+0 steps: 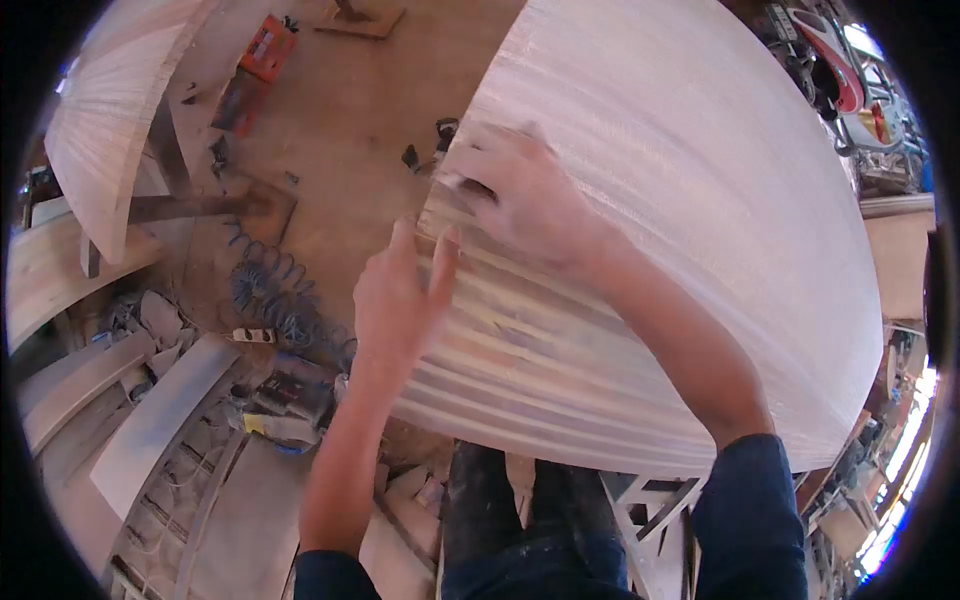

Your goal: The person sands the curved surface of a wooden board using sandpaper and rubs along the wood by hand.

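A large, curved, pale wooden panel (680, 220) fills the middle and right of the view, with bare yellowish strips showing along its near side. My left hand (395, 295) is at the panel's left edge, index finger and thumb stretched out and apart, holding nothing. Just beyond it, my right hand (525, 190) rests on the panel near the same edge. Its fingers are curled and blurred by motion. A dark patch shows beneath them, but I cannot make out whether it is a held object or shadow.
A second curved wooden piece (115, 120) stands on a support at the upper left. A red-orange box (268, 48) and a coiled blue hose (265, 285) lie on the dusty floor. Curved boards (160, 425) and tools (290, 395) crowd the lower left.
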A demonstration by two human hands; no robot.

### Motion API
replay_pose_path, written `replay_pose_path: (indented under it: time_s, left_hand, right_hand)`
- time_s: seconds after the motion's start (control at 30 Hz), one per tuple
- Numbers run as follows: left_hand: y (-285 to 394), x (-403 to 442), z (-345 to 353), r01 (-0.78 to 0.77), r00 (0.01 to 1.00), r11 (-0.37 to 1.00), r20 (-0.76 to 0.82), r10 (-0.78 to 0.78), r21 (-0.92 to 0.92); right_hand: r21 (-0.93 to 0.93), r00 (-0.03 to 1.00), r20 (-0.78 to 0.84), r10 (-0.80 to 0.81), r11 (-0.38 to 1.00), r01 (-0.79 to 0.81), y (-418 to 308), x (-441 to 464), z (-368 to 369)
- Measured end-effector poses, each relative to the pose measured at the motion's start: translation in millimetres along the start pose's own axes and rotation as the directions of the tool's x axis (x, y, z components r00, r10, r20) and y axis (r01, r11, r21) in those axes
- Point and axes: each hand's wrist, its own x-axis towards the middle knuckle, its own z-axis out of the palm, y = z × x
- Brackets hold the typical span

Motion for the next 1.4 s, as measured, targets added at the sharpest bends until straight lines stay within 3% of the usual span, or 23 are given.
replay_pose_path:
  time_s: [0.13, 0.3, 0.37, 0.47, 0.53, 0.6, 0.67, 0.7, 0.77, 0.87, 0.93, 0.97, 1.03, 1.07, 1.13, 1.2, 1.27, 1.3, 1.37, 1.4]
  left_hand:
    - [-0.1, 1.3, -2.6, 0.058, 0.996, 0.998, 0.064, -0.057, -0.007]
    - [-1.4, -1.5, -1.4, -0.023, 0.999, 0.999, -0.027, 0.021, -0.045]
    - [2.0, -2.2, -0.6, -0.038, 0.999, 0.999, -0.025, 0.037, -0.034]
    - [3.2, -4.0, 0.1, -0.005, 0.998, 0.991, -0.055, 0.012, 0.130]
    - [-2.0, 1.0, 0.3, 0.030, 0.999, 0.999, 0.040, -0.029, -0.030]
    - [-4.3, 0.6, 1.8, 0.018, 0.999, 0.999, 0.031, -0.017, -0.037]
    - [-5.1, -0.5, 0.3, 0.020, 1.000, 0.999, 0.014, -0.019, -0.033]
    - [-4.0, -1.8, 0.8, -0.011, 1.000, 0.999, -0.017, 0.010, -0.039]
    - [-2.8, -2.6, 3.5, -0.053, 0.998, 0.998, -0.038, 0.052, -0.032]
    - [-4.8, -4.7, 5.1, -0.076, 0.990, 0.987, -0.105, 0.091, 0.139]
    - [-1.9, -0.7, 1.2, 0.006, 1.000, 0.999, 0.029, -0.005, -0.036]
    - [-1.6, -0.6, 3.4, -0.004, 0.999, 0.999, 0.035, 0.006, -0.039]
    - [-6.4, -5.6, 6.8, -0.139, 0.978, 0.989, -0.152, 0.145, 0.052]
    - [-6.5, -7.7, 4.6, -0.150, 0.976, 0.987, -0.154, 0.156, 0.051]
    - [-2.3, -19.8, 1.5, -0.454, 0.740, 0.821, -0.366, 0.564, 0.346]
    - [12.6, -62.2, 13.9, -0.551, 0.804, 0.833, -0.242, 0.543, 0.040]
    - [50.6, -95.2, 16.1, -0.433, 0.881, 0.816, 0.011, 0.473, -0.383]
    - [65.0, -107.1, 15.0, -0.444, 0.876, 0.816, 0.012, 0.482, -0.371]
    - [84.8, -120.2, 12.4, -0.036, 0.957, 0.794, 0.208, 0.202, -0.607]
    - [86.3, -116.5, 8.0, -0.048, 0.952, 0.804, 0.215, 0.216, -0.593]
  right_hand:
    - [-0.094, 0.997, 0.017, 0.081, 0.992, -0.079, 3.1, -32.7, -15.6]
    - [-0.145, 0.985, 0.072, 0.155, 0.979, -0.143, 10.5, -80.1, -44.2]
    - [-0.110, 0.998, -0.057, -0.031, 0.994, 0.024, 8.4, -43.9, -16.0]
    - [-0.050, 0.998, -0.039, -0.049, 0.998, 0.047, 2.5, -9.4, -0.8]
    - [-0.058, 0.999, -0.040, 0.013, 0.998, -0.015, 7.7, -37.8, -13.6]
    - [-0.076, 0.998, -0.032, 0.049, 0.996, -0.051, 10.2, -67.1, -35.1]
    - [-0.127, 0.980, 0.062, 0.190, 0.975, -0.181, 12.0, -88.2, -50.6]
    - [-0.123, 0.981, 0.062, 0.186, 0.976, -0.178, 12.0, -81.0, -44.1]
    - [-0.070, 0.999, -0.045, 0.009, 0.997, -0.012, 12.6, -52.0, -21.8]
    - [-0.092, 0.995, -0.082, -0.049, 0.995, 0.041, 4.6, -8.0, 6.8]
    - [-0.034, 0.998, -0.030, -0.057, 0.998, 0.056, 1.9, -3.5, 0.4]
    - [-0.070, 0.999, -0.030, -0.011, 0.997, 0.009, 4.6, -18.0, -6.4]
    - [-0.115, 0.994, -0.002, 0.112, 0.987, -0.111, 12.1, -70.3, -34.7]
    - [-0.122, 0.982, 0.023, 0.187, 0.976, -0.182, 15.0, -97.9, -53.1]
    - [-0.133, 0.952, 0.001, 0.305, 0.944, -0.302, 7.6, -140.0, -82.2]
    - [0.007, 0.871, -0.162, 0.465, 0.883, -0.470, -23.1, -167.0, -77.1]
    - [0.044, 0.868, -0.294, 0.400, 0.913, -0.406, -62.3, -172.0, -56.2]
    - [0.084, 0.818, -0.355, 0.454, 0.886, -0.455, -81.7, -169.9, -36.8]
    - [0.221, 0.721, -0.416, 0.554, 0.831, -0.511, -116.6, -161.0, -9.0]
    - [0.310, 0.679, -0.418, 0.603, 0.797, -0.517, -131.2, -157.6, -4.1]
